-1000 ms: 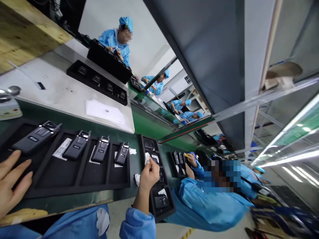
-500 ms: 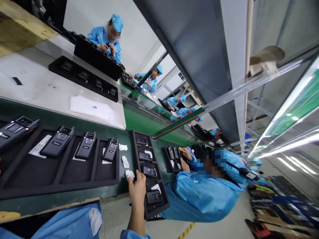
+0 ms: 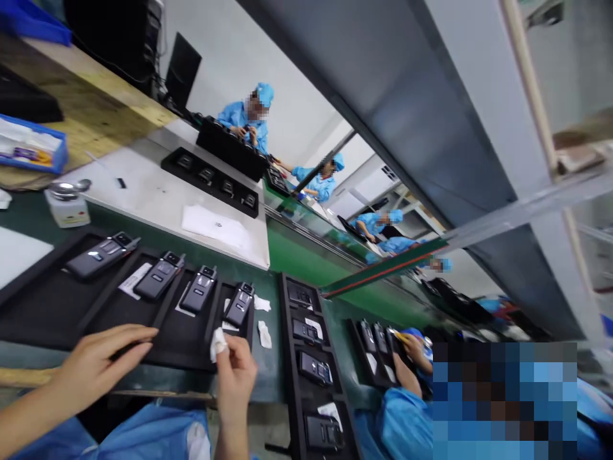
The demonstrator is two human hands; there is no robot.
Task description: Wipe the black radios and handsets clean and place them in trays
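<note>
With our right hand (image 3: 237, 370) we pinch a small crumpled white wad (image 3: 218, 343) (paper or cloth, we cannot tell) between thumb and fingers, above the front edge of a long black compartmented tray (image 3: 184, 338). Our left hand (image 3: 103, 361) reaches over the same tray, its fingertips at a divider; we cannot tell whether they grip it. Before us, four dark-grey handheld radios with stubby antennas (image 3: 198, 289) lie one to a compartment, the three on the right with white paper slips beside or under them. Just right of the tray, two more crumpled white scraps (image 3: 264, 335) rest on the dark-green bench top (image 3: 268, 377). Beyond these, a second black tray (image 3: 288, 358) holds four similar devices. Farther right, a co-worker in a blue smock (image 3: 407, 415) has both hands at another tray.
</note>
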